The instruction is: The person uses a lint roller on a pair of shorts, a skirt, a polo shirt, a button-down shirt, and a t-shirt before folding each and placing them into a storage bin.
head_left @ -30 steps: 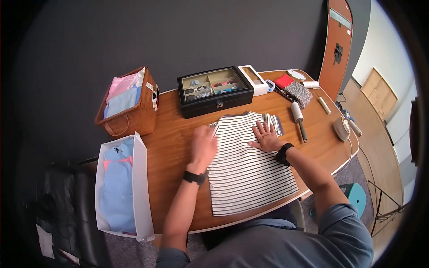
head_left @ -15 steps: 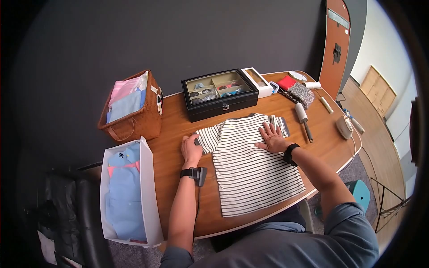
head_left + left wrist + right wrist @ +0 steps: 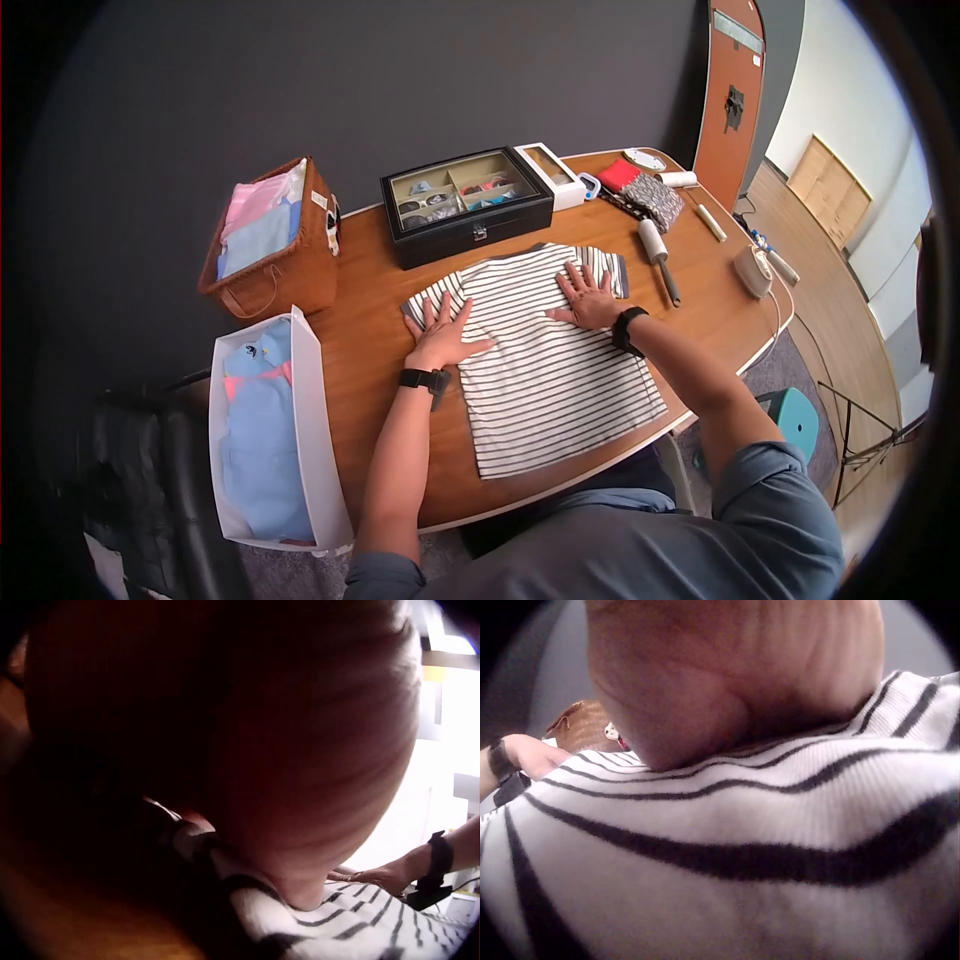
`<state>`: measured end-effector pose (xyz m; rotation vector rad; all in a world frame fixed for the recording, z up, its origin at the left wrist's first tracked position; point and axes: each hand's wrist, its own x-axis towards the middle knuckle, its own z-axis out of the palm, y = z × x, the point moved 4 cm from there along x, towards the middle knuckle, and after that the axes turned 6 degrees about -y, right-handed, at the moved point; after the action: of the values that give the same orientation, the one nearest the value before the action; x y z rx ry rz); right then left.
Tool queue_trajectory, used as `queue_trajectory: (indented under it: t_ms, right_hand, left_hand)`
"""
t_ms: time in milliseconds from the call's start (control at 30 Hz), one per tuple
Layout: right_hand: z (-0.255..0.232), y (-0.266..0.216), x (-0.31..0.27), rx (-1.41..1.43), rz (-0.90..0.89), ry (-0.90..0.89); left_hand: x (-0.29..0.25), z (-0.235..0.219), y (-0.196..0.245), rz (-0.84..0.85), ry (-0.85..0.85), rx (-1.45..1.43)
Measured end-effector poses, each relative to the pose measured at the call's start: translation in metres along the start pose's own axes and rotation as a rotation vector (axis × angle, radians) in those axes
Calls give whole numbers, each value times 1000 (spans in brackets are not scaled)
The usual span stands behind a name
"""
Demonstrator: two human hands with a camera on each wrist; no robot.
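Note:
A white T-shirt with dark stripes point(image 3: 550, 380) lies spread on the wooden table, its neck toward the back and both short sleeves out to the sides. My left hand point(image 3: 442, 335) rests with spread fingers on the shirt's left sleeve and shoulder area. On the upper right of the shirt my right hand point(image 3: 590, 300) lies flat, fingers spread. In the right wrist view the palm point(image 3: 735, 682) presses on the striped cloth point(image 3: 780, 817). The left wrist view is dark, with the left palm point(image 3: 315, 772) close over the shirt's edge.
A wicker basket of folded clothes point(image 3: 320, 270) and a white box point(image 3: 312, 430) holding blue clothing stand at left. Behind the shirt sits a black display case point(image 3: 470, 235). A lint roller point(image 3: 654, 245), a small iron point(image 3: 752, 270) and folded cloths point(image 3: 655, 200) lie at right.
My left hand moved from the upper left of the shirt out to the sleeve's end, then back onto the sleeve and shoulder. The left sleeve now lies spread outward. My right hand stayed on the shirt.

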<state>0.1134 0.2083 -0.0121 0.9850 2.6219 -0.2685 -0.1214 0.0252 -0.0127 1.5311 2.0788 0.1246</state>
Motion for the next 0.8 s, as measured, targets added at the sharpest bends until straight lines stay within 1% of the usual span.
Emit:
queue_trajectory:
  t_ms: [100,233,300,367,400,467,500,533,567,600,633,667,700,733,767,800]
  right_hand:
    - [3,3,5,9,0,19]
    - [0,5,1,-11,-32,32]
    - [-5,9,-9,10,-47,52]
    - [-6,16,-18,50,-48,60]
    - [-8,21,-22,49,-46,61]
    - [-15,44,-31,85,52,226]
    - [-17,60,-40,45,178,469]
    - [-38,72,-58,97,250,542]
    - [-41,82,-69,-22,432,885]
    - [-36,112,-73,93,611,660]
    - [-22,141,-70,160,706,589]
    - [-15,157,-72,214,725,509]
    - [-6,175,-70,218,732,509]
    - [5,192,-61,216,701,495]
    - [7,198,-57,211,667,481]
    - [10,203,-55,227,640,515]
  left_hand:
    - [-9,5,0,-45,29,29]
    - [-21,4,-12,-46,48,-15]
    - [-20,10,-26,-34,53,2]
    - [-31,9,-30,2,61,-19]
    - [-37,9,-31,37,91,-53]
    - [-40,12,-43,75,122,-85]
    - [-39,13,-53,118,181,-176]
    - [-35,14,-57,158,241,-272]
    - [-33,16,-57,158,244,-278]
    - [-32,15,-60,170,298,-293]
    - [-32,13,-61,184,350,-305]
    - [-30,10,-60,215,397,-313]
    - [-30,6,-54,220,393,-309]
    - [-32,0,-43,204,386,-193]
    - [-32,-2,-36,184,383,-78]
    - [-25,5,-36,144,298,-38]
